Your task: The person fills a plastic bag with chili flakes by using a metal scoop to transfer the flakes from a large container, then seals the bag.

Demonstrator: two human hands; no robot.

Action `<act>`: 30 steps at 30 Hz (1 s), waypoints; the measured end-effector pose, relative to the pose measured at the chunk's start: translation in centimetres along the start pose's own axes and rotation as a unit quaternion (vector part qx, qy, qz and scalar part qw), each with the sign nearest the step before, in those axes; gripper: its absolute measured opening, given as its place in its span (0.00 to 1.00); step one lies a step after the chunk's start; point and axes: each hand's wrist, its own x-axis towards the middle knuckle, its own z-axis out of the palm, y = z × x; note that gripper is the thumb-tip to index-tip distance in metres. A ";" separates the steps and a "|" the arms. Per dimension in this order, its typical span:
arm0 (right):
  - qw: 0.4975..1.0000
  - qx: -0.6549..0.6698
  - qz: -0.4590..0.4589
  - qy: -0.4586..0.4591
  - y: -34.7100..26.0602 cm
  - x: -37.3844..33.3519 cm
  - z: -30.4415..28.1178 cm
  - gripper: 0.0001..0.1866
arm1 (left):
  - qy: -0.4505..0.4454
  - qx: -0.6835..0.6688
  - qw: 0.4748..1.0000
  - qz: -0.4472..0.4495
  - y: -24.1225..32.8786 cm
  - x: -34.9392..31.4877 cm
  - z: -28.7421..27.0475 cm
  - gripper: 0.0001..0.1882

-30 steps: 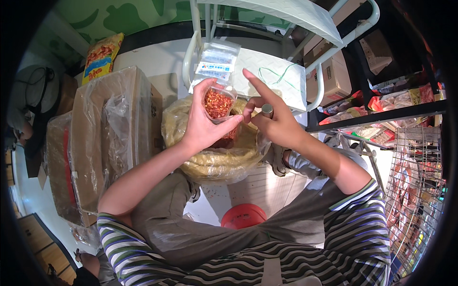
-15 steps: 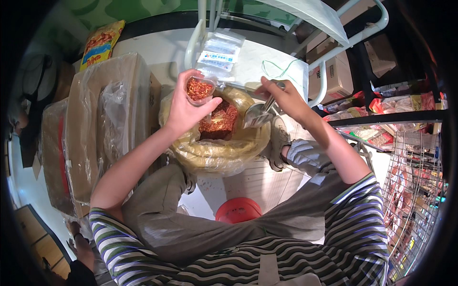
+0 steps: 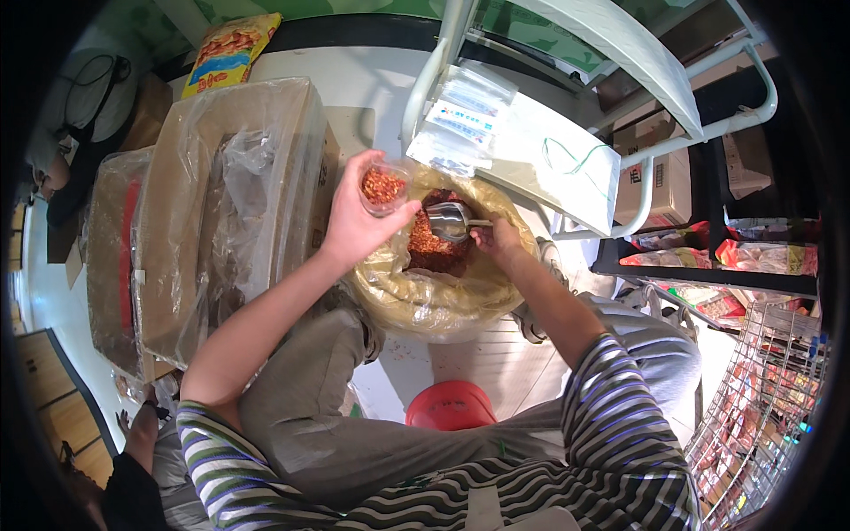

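Two hands work over a big, soft plastic sack (image 3: 425, 301) of red chilli flakes (image 3: 431, 243) that sits open between the person's knees. The left hand (image 3: 359, 221) is closed around a small clear pouch (image 3: 382, 188), already partly filled with flakes, and holds it upright just above the sack's left rim. That pouch looks light, thin and floppy; pinching it near its mouth, as the fingers do here, would probably keep it open, while a squeeze lower down could spill the loose flakes. The right hand (image 3: 498, 237) grips the handle of a small metal scoop (image 3: 449, 219), whose bowl lies over the heap of flakes, near the pouch. The scoop looks stiff and smooth, best held by its handle.

The left forearm reaches up and forward, wrist bent inward toward the scoop; the right forearm comes in from the lower right, elbow bent. A stack of empty clear pouches (image 3: 460, 119) lies beyond the sack, a cardboard box (image 3: 230, 203) lined with plastic stands to the left, and a red stool (image 3: 450, 407) shows below.
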 end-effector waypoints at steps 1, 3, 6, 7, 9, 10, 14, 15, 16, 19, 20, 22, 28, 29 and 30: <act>0.999 0.045 0.022 0.019 1.0 1.9 0.0 0.15 | -0.003 0.006 1.000 0.000 -0.1 -0.2 0.2 0.41; 0.993 0.104 0.042 0.025 2.4 2.6 0.7 0.15 | -0.014 -0.038 0.998 -0.052 -0.8 -0.7 0.2 0.42; 0.987 0.144 0.061 0.026 3.9 2.3 1.6 0.14 | -0.005 -0.011 0.999 -0.038 -2.0 -0.9 0.1 0.42; 0.990 0.125 0.060 0.021 4.2 2.1 2.1 0.14 | 0.003 0.006 1.000 -0.013 -2.3 -0.9 0.1 0.42; 0.997 0.059 0.050 0.018 3.9 3.6 -0.2 0.14 | -0.015 0.010 1.000 -0.017 -2.4 -0.3 0.7 0.40; 0.999 -0.012 0.044 0.011 3.9 4.5 -1.4 0.14 | -0.029 0.018 0.999 -0.023 -2.4 -0.1 1.1 0.39; 0.995 -0.078 0.066 -0.022 3.9 3.9 -1.6 0.12 | -0.037 -0.032 0.997 -0.054 -0.5 0.2 1.2 0.39; 0.995 -0.077 0.065 -0.018 3.8 3.8 -1.8 0.12 | -0.040 -0.036 0.997 -0.054 -0.4 0.2 1.3 0.39; 0.981 -0.168 0.067 -0.069 3.6 3.8 -2.1 0.12 | -0.040 -0.043 0.997 -0.058 -0.4 0.4 1.4 0.39; 0.915 -0.377 0.038 -0.139 3.6 2.9 -0.9 0.15 | -0.038 -0.028 0.998 -0.042 -1.2 0.3 1.0 0.40; 0.856 -0.494 0.004 -0.153 3.7 2.6 -0.4 0.18 | -0.032 -0.011 0.999 -0.018 -1.7 0.3 1.0 0.41; 0.762 -0.609 -0.152 -0.156 4.1 3.3 -0.4 0.20 | -0.031 0.005 0.999 -0.029 -2.6 0.4 1.7 0.42; 0.724 -0.609 -0.284 -0.156 5.6 3.3 2.1 0.21 | -0.058 0.027 0.998 -0.016 -2.8 0.3 2.9 0.39; 0.722 -0.616 -0.244 -0.197 5.0 1.3 4.6 0.23 | -0.050 0.025 0.998 -0.030 -2.8 -0.1 1.9 0.39; 0.710 -0.639 -0.246 -0.162 5.5 1.0 5.5 0.23 | -0.059 0.023 0.998 -0.031 -3.0 0.1 2.3 0.39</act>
